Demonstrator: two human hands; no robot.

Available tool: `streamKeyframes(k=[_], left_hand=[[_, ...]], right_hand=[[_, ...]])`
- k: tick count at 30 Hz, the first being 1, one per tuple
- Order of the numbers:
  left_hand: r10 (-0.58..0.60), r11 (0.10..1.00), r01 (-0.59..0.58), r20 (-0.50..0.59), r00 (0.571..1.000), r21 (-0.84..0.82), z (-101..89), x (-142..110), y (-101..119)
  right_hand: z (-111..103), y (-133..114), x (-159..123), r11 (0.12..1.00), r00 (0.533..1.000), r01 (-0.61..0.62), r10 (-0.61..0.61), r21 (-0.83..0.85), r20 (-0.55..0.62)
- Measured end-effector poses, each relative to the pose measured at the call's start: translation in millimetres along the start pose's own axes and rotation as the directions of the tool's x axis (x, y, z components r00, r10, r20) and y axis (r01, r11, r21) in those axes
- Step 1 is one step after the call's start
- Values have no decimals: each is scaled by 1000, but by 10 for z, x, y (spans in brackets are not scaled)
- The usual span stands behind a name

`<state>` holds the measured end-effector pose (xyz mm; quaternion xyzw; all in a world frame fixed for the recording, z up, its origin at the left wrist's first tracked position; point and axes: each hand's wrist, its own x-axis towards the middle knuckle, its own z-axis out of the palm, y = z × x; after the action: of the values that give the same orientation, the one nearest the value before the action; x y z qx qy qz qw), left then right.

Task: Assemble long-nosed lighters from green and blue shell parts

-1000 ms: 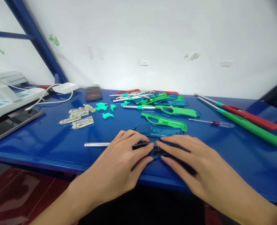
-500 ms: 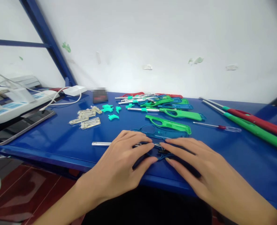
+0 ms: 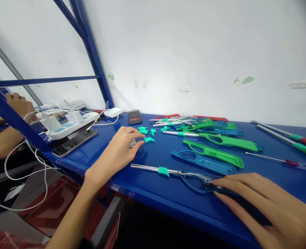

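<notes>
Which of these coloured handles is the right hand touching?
The blue handle nearest the front table edge; the other handles lie farther back, clear of the right hand.

Blue lighter shell (image 3: 194,190) lies flat, silver tube (image 3: 145,167) bearing turquoise piece (image 3: 163,171) pointing left; clear parts (image 3: 132,143) farther back, partly hidden

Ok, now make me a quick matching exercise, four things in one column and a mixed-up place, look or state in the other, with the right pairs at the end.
Column one
1. left hand
2. right hand
3. screwdriver
4. power strip

Column two
A. white, with plugs standing in it
B. fingers around a blue shell near the table's front edge
C. thin metal shaft, red and clear handle
D. fingertips beside loose turquoise pieces

Right pairs: 1-D, 2-B, 3-C, 4-A.
</notes>
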<state>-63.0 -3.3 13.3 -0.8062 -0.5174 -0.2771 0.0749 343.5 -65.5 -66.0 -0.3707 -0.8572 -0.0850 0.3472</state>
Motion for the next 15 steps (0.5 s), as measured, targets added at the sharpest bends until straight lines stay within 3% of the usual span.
streamKeyframes(k=[4,8,15], left_hand=[[49,999,-50,105,993,5,172,271,-41],[80,997,-82,181,980,3,209,365,-85],[85,994,-74,139,987,-82,147,307,72]], right_hand=[[25,45,-75,995,996,23,-14,-101,86],[46,46,-85,993,995,26,-14,-119,95],[16,-86,-7,996,994,-58,64,-70,86]])
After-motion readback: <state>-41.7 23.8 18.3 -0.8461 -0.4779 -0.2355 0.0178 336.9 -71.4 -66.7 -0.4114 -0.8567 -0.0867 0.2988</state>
